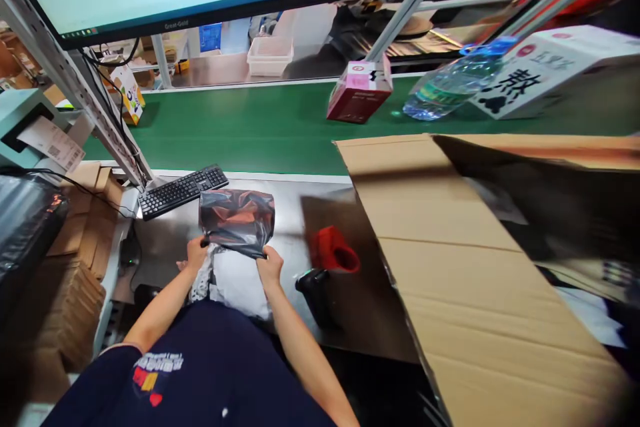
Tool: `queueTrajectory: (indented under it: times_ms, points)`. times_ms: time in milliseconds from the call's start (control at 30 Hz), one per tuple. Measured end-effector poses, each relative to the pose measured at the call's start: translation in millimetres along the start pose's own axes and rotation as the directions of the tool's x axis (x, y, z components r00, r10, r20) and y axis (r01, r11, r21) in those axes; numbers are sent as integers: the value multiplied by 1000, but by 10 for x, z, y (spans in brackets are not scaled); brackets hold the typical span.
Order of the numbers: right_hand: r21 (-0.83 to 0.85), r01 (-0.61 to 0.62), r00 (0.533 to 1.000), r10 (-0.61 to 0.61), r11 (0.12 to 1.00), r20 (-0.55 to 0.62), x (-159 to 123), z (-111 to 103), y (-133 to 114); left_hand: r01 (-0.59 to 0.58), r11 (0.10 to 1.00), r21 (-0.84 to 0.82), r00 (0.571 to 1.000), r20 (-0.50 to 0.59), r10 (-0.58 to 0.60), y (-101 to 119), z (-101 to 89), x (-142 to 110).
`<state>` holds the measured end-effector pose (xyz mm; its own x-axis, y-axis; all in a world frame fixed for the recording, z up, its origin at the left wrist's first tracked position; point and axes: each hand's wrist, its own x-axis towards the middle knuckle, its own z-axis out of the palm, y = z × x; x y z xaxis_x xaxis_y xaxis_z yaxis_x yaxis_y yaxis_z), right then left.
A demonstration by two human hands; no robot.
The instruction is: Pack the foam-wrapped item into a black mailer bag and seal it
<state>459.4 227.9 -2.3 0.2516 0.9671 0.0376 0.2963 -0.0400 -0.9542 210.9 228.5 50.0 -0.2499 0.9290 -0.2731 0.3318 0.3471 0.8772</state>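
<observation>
A dark grey plastic mailer bag (pixel 237 213) lies on the metal bench, its mouth toward my body. My left hand (pixel 197 255) pinches the bag's left corner, and my right hand (pixel 271 265) grips the right corner. Between my forearms, right below the bag's edge, sits a white bundle (pixel 240 283), apparently cloth or something wrapped in plastic. A patterned black-and-white piece (pixel 201 283) shows at its left side. Whether part of the bundle is inside the bag I cannot tell.
A keyboard (pixel 184 191) is left of the bag. To the right are a red tape dispenser or roll (pixel 336 250), a black handheld device (pixel 317 293) and a large cardboard box (pixel 440 233). Behind runs a green conveyor (pixel 240 120) with a red carton (pixel 360 90) and a water bottle (pixel 450 87).
</observation>
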Motion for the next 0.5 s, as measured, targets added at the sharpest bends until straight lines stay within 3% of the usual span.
queueTrajectory:
  times_ms: [100,200,333,500]
  points:
    - [-29,21,999,-20,999,40,-194,-209,59,-4,999,49,997,-77,8,-120,-15,-207]
    - [-42,-2,996,6,999,85,-265,-345,126,-35,999,21,999,-27,36,-204,-101,-270]
    - [-23,-73,995,74,997,61,-148,-213,194,15,997,-79,1000,12,-14,-195,-59,-133]
    - [55,-190,975,182,980,123,-205,-90,191,146,977,-159,977,178,-117,-257,-61,-183]
